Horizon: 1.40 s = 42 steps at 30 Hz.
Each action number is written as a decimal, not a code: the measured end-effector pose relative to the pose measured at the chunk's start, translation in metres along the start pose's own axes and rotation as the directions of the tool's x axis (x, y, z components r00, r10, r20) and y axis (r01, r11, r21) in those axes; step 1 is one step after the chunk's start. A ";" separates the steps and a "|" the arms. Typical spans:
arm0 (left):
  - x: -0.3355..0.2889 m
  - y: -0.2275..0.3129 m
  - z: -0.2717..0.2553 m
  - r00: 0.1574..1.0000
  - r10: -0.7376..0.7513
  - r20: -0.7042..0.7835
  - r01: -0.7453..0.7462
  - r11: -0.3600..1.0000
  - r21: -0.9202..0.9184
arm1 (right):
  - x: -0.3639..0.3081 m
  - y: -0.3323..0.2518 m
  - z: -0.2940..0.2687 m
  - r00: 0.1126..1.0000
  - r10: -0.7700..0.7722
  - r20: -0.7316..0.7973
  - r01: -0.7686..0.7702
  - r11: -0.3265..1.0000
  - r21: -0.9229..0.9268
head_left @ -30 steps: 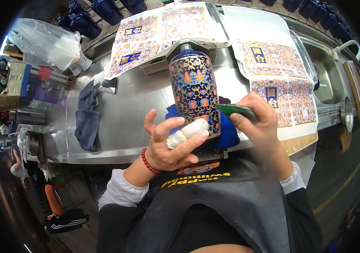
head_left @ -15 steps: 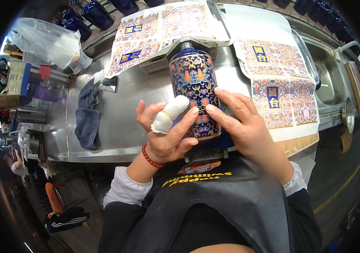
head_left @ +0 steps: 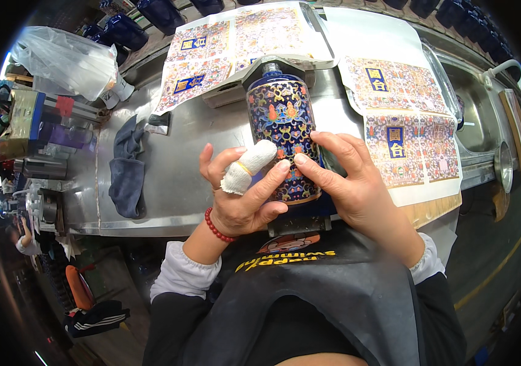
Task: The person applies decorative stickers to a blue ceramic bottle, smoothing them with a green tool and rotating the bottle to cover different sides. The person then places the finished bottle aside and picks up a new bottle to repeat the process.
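I see the bottle (head_left: 285, 143) lying between my hands: left hand (head_left: 245, 195) and right hand (head_left: 352, 180) both press curled fingers against its sides.

Bright, even light; soft glare on the grey steel tabletop (head_left: 181, 183) left of the hands. Sharp centre, edges bent, corners black.
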State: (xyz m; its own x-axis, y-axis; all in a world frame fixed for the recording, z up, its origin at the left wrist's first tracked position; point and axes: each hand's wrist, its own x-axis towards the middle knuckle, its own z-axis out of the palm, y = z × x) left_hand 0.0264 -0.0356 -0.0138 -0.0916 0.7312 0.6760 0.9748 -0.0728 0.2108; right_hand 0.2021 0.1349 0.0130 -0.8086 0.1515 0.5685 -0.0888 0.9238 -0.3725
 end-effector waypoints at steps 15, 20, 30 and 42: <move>-0.003 -0.010 -0.002 0.998 0.062 0.021 -0.061 0.997 -0.040 | -0.002 0.000 0.001 0.999 0.029 -0.032 -0.028 0.999 0.028; -0.002 -0.007 -0.002 0.992 0.105 0.064 -0.105 0.994 0.005 | -0.006 0.000 0.007 0.995 0.081 -0.062 -0.076 0.994 0.072; -0.004 -0.003 0.001 0.980 0.181 0.088 -0.179 0.983 -0.032 | -0.006 0.000 0.005 0.981 0.102 -0.165 -0.083 0.990 0.118; -0.011 -0.006 0.002 1.000 -0.024 0.013 0.025 0.995 -0.097 | 0.009 0.012 -0.011 0.911 0.411 0.038 -0.359 0.744 0.563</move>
State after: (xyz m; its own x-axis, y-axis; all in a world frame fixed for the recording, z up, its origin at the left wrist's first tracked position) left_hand 0.0223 -0.0412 -0.0239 -0.1122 0.7413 0.6618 0.9478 -0.1202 0.2953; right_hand 0.1998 0.1508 0.0221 -0.7948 0.5046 0.3370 -0.1033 0.4348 -0.8946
